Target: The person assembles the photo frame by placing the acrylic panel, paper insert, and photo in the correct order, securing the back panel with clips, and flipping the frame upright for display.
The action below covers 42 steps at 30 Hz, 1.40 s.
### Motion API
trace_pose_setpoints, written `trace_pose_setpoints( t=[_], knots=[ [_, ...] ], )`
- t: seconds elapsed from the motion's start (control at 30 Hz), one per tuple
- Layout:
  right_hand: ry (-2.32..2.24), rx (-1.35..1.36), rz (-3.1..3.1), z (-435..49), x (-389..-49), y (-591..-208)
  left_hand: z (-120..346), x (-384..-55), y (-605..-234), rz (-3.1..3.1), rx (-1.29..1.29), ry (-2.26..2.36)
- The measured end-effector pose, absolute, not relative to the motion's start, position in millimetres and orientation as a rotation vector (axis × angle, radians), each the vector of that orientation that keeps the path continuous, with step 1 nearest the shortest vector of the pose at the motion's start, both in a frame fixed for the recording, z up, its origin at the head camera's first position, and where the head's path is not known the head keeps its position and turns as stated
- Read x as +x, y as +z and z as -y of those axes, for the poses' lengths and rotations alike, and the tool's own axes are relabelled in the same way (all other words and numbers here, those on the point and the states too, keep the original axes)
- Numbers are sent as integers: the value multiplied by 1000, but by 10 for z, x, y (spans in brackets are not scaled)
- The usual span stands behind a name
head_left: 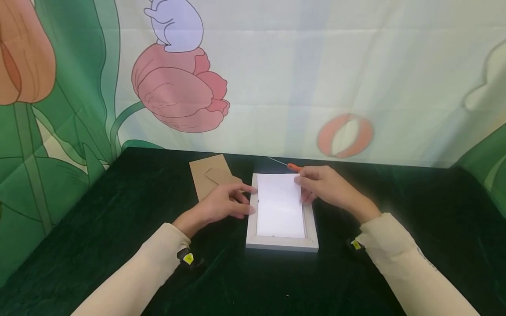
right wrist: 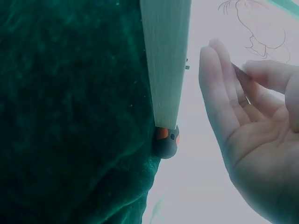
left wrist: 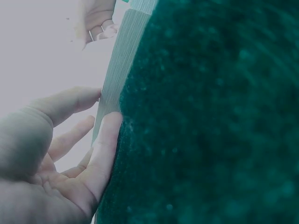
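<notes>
A pale wooden picture frame (head_left: 310,224) lies on the dark green cloth with a white sheet (head_left: 278,210) inside its border. My left hand (head_left: 225,202) rests at the frame's left side, index finger and thumb touching its edge. In the left wrist view, fingers of the left hand (left wrist: 70,154) lie against the frame's outer side (left wrist: 122,60). At the upper right of the sheet, my right hand (head_left: 326,186) pinches its edge between thumb and fingers. The right wrist view shows this hand (right wrist: 252,126) with a thin edge between thumb and fingers, beside the frame's side (right wrist: 166,60).
Brown backing board (head_left: 201,180) with a stand flap lies behind my left hand. A screwdriver with an orange handle (head_left: 294,167) lies beyond the frame's far edge. A printed curtain (head_left: 269,87) hangs along the back of the green-covered table (head_left: 99,219).
</notes>
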State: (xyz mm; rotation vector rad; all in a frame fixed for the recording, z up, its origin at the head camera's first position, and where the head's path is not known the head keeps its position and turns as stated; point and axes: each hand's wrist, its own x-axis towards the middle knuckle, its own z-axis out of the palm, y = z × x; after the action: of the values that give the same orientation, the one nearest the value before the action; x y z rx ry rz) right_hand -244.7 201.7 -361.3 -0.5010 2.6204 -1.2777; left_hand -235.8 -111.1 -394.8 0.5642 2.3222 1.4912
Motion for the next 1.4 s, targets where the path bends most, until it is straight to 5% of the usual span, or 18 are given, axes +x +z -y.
trace_pose_setpoints(
  t=[1.4],
  knots=[
    [-1162,-586,-2875,-2044,-2547,-3740,1102,-2366,-3941,-2327,547,1497]
  ],
)
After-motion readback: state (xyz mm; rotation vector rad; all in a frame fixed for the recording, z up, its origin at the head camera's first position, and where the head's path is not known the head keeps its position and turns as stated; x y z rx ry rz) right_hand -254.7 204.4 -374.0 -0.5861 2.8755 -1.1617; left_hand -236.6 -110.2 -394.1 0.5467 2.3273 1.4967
